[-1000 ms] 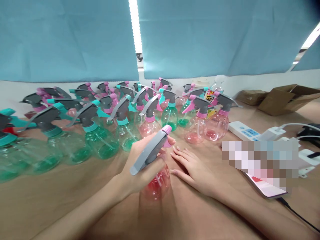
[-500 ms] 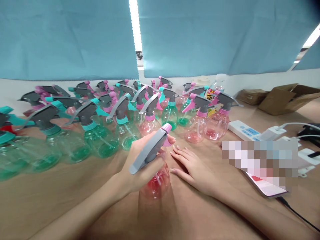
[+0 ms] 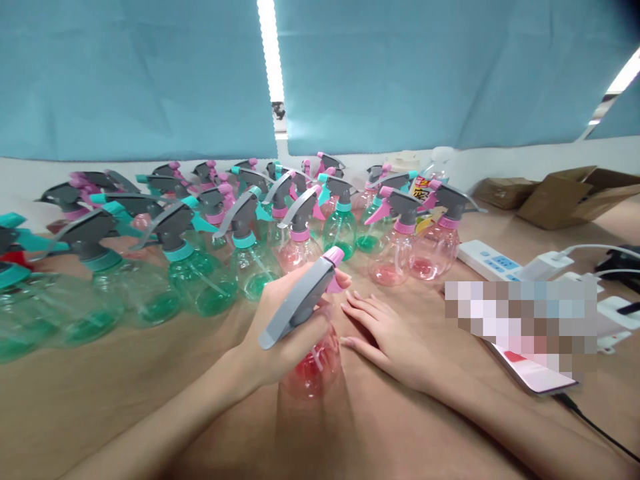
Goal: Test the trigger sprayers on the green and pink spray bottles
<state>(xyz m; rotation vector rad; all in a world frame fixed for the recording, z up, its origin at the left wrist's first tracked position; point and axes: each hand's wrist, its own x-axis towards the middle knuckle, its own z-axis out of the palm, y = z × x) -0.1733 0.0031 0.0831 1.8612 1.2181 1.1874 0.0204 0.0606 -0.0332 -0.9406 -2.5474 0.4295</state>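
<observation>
A clear pink spray bottle (image 3: 311, 373) with a grey and pink trigger head stands upright on the brown tabletop (image 3: 210, 413). Wrapped round its neck just below the head is my left hand (image 3: 285, 327), and the hand covers the collar. My right hand (image 3: 383, 333) lies flat on the table to the right of the bottle, fingers spread and holding nothing. Its fingertips come close to the bottle; whether they touch it I cannot tell.
Several green and pink spray bottles (image 3: 200, 283) stand in rows behind my hands and to the left. At right are a phone (image 3: 543, 377) on a cable, a white power strip (image 3: 487, 260) with plugs, and an open cardboard box (image 3: 560, 200). A blue curtain (image 3: 150, 73) hangs behind.
</observation>
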